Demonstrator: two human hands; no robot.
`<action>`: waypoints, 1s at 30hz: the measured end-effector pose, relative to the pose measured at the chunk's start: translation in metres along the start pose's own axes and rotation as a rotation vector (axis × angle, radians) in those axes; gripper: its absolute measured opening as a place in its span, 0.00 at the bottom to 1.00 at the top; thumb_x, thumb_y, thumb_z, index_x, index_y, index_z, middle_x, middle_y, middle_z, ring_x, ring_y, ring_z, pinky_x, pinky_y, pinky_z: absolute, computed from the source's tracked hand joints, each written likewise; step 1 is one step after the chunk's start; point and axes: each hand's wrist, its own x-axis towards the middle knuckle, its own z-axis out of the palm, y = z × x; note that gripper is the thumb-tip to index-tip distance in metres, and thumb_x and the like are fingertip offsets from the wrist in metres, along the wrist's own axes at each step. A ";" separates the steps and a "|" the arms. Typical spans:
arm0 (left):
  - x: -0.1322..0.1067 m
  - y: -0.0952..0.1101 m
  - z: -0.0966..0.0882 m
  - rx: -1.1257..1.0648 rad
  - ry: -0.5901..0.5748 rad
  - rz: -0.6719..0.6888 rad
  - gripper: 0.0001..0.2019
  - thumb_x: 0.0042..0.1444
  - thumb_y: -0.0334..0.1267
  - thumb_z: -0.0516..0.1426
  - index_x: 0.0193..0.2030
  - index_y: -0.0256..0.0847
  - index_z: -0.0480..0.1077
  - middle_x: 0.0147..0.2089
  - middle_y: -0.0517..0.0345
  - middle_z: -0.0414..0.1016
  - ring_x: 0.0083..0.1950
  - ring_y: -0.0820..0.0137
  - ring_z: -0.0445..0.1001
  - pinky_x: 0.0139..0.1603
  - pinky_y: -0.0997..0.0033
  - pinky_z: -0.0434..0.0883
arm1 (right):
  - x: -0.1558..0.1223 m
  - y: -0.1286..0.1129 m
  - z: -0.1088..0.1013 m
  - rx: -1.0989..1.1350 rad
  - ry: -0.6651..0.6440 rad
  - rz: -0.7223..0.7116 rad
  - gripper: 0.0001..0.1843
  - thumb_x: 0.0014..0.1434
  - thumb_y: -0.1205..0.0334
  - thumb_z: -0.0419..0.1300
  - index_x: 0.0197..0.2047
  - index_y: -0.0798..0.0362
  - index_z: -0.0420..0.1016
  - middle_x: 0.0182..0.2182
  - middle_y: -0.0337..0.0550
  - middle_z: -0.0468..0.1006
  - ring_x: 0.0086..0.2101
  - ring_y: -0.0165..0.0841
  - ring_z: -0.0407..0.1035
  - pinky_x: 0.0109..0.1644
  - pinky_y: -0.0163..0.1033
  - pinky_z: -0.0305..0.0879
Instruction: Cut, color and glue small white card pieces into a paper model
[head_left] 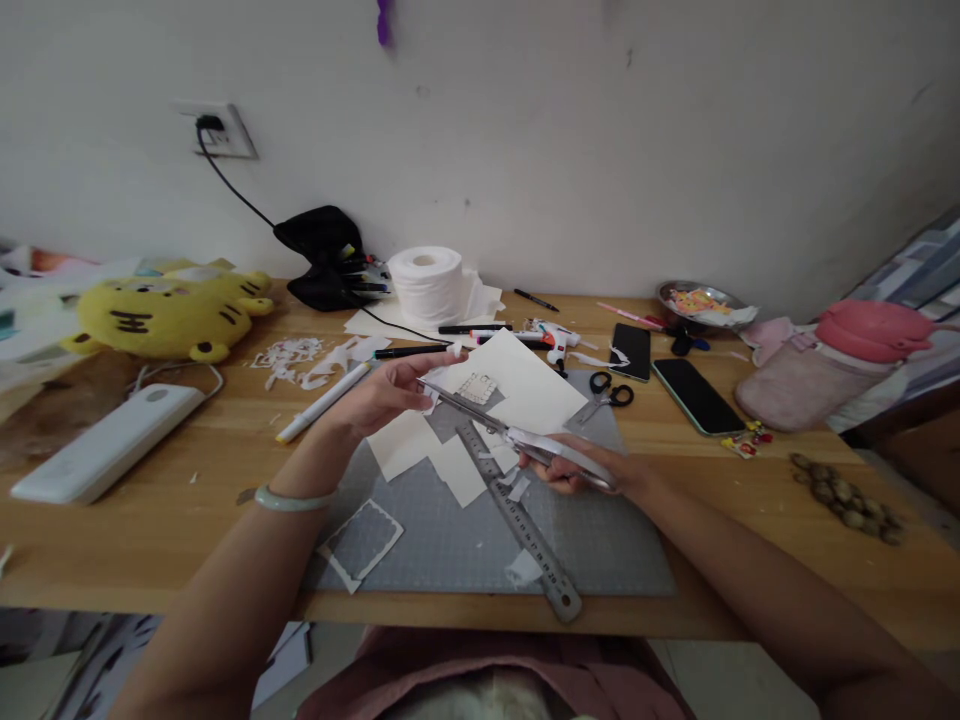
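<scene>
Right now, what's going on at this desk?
A person's right hand holds metal scissors with white handles, blades pointing at the left hand; whether that one grips paper is too small to tell. Below, cream paper pieces and a steel ruler lie on a grey gridded cutting mat.
</scene>
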 end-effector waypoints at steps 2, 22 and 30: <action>0.000 0.001 0.001 0.015 0.006 -0.006 0.28 0.39 0.30 0.66 0.52 0.44 0.75 0.59 0.51 0.71 0.46 0.60 0.76 0.33 0.74 0.73 | 0.000 -0.001 0.001 0.002 -0.003 0.001 0.20 0.51 0.52 0.62 0.41 0.58 0.68 0.19 0.26 0.55 0.16 0.19 0.44 0.17 0.30 0.36; 0.000 -0.006 -0.001 0.018 -0.054 -0.040 0.28 0.40 0.29 0.65 0.52 0.44 0.74 0.61 0.51 0.69 0.54 0.57 0.72 0.48 0.68 0.71 | 0.000 -0.004 -0.001 -0.083 -0.051 0.011 0.28 0.47 0.45 0.67 0.43 0.56 0.67 0.19 0.25 0.56 0.16 0.18 0.46 0.18 0.29 0.41; 0.000 -0.006 -0.002 0.013 -0.062 -0.033 0.29 0.38 0.29 0.65 0.52 0.43 0.74 0.61 0.50 0.68 0.56 0.53 0.70 0.50 0.65 0.71 | 0.000 -0.005 -0.001 -0.075 -0.050 0.016 0.30 0.45 0.45 0.68 0.43 0.57 0.68 0.20 0.26 0.58 0.17 0.18 0.47 0.18 0.29 0.40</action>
